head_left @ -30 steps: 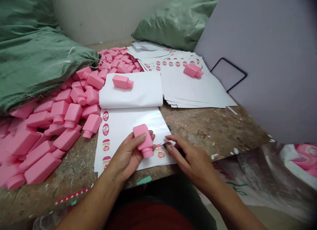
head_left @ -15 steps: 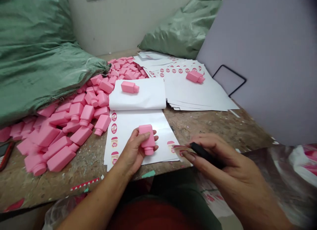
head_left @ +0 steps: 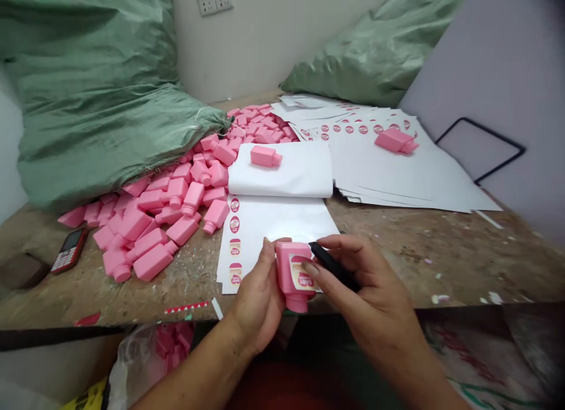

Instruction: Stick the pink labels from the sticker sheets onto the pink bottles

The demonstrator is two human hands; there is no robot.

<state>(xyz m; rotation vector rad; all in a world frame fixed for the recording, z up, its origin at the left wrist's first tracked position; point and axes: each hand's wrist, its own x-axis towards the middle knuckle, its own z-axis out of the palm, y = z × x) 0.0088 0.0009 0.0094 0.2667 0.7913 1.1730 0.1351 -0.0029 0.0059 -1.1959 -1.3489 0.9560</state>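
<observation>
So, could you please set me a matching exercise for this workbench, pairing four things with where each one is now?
Things:
1. Labelled pink plastic bottle
2. Slim black tool
3. Red keypad mobile phone
4. Lone pink plastic bottle

Places:
A. In the right hand
B. On the curled-over white sheet
C. In the left hand
D. On the mottled worktop, beside the heap of pink bottles

Right pairs: 1-C, 2-A, 3-D, 4-B
</observation>
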